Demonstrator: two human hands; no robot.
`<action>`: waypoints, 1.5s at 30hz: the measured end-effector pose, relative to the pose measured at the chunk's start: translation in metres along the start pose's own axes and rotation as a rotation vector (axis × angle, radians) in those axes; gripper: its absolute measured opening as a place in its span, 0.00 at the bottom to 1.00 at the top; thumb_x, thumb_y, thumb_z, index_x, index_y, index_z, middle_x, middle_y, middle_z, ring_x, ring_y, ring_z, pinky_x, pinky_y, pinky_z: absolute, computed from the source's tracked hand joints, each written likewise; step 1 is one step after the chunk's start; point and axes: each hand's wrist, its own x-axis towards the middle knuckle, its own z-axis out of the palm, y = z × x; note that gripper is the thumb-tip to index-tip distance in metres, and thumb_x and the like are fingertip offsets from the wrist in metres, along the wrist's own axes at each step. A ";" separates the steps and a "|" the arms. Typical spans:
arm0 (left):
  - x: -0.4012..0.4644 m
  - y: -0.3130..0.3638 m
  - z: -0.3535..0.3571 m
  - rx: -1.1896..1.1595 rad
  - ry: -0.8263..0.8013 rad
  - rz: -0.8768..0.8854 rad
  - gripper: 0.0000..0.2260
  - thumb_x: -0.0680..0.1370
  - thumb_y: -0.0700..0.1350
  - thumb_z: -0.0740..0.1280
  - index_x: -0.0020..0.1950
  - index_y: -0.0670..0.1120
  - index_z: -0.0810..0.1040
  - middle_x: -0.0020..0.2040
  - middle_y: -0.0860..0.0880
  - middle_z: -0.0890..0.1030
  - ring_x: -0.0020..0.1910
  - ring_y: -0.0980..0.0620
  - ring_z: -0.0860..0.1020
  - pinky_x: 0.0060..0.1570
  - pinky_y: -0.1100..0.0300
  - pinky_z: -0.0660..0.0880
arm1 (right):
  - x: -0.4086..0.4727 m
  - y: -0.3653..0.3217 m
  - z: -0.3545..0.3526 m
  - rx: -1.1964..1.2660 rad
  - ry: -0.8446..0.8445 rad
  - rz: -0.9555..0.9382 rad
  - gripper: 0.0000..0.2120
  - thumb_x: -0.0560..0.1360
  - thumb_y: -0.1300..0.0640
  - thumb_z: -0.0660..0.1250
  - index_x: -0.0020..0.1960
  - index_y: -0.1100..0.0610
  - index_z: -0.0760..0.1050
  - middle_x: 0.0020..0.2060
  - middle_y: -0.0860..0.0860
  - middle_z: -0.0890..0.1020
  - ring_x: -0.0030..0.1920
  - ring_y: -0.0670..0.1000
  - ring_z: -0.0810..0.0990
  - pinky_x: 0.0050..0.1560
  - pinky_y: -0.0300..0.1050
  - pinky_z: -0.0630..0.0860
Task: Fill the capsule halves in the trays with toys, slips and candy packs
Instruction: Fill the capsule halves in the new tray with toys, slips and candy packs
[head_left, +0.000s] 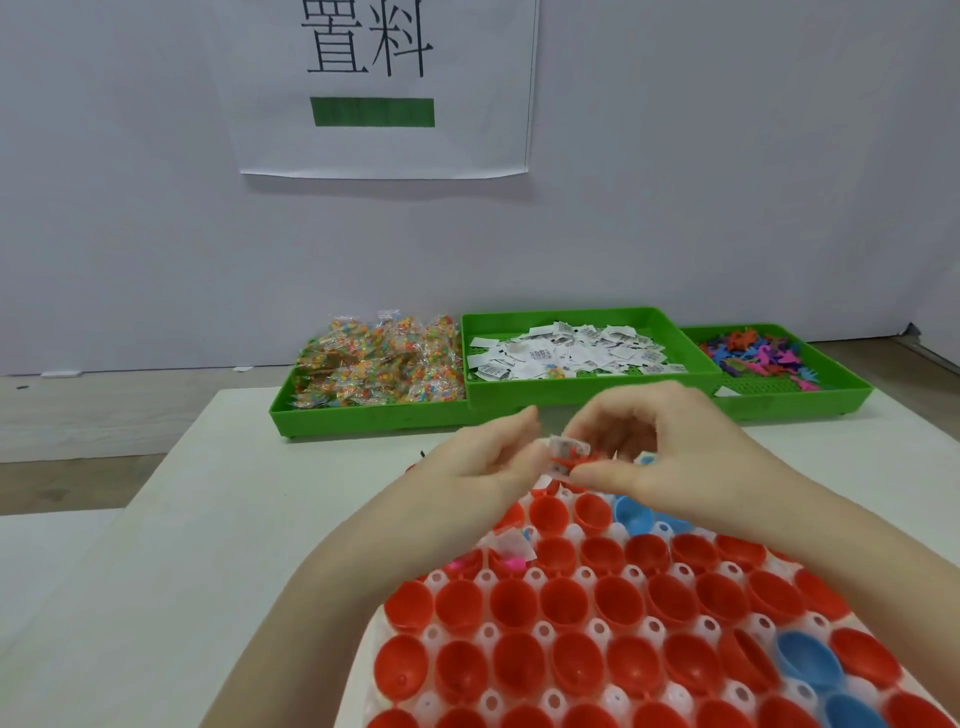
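A white holder tray (602, 631) carries several red capsule halves (514, 605) and a few blue ones (631, 514). Over its far end my left hand (485, 462) and my right hand (670, 447) meet, and both pinch a small bundle (566, 454) of a clear candy pack, a slip and an orange toy. One capsule half at the tray's left (511, 551) holds a slip, a candy pack and a pink toy. Most other halves stand empty.
Three green bins stand along the back: candy packs (379, 358) on the left, paper slips (571, 353) in the middle, coloured plastic toys (753, 353) on the right. Behind them rises a white wall with a printed sign (374, 83). The white table edge (156, 467) runs at left.
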 end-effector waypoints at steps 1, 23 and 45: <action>0.001 -0.003 0.001 0.143 0.015 0.016 0.21 0.76 0.53 0.61 0.70 0.56 0.66 0.65 0.60 0.70 0.62 0.65 0.67 0.58 0.72 0.62 | 0.000 0.007 0.003 -0.038 -0.057 0.034 0.06 0.65 0.60 0.75 0.37 0.52 0.79 0.31 0.47 0.80 0.29 0.42 0.74 0.33 0.31 0.71; 0.015 -0.032 0.015 0.692 -0.033 0.067 0.12 0.73 0.55 0.67 0.54 0.57 0.79 0.40 0.57 0.64 0.59 0.51 0.63 0.50 0.56 0.55 | 0.010 0.029 0.026 -0.285 -0.311 0.103 0.16 0.63 0.62 0.75 0.48 0.50 0.81 0.30 0.40 0.77 0.28 0.36 0.75 0.31 0.27 0.70; 0.051 -0.056 -0.071 0.202 0.631 0.013 0.05 0.74 0.47 0.69 0.41 0.47 0.81 0.42 0.52 0.83 0.44 0.52 0.79 0.41 0.66 0.71 | 0.070 0.189 -0.122 -0.522 0.318 0.534 0.17 0.77 0.55 0.62 0.61 0.65 0.74 0.59 0.63 0.77 0.59 0.60 0.75 0.57 0.48 0.70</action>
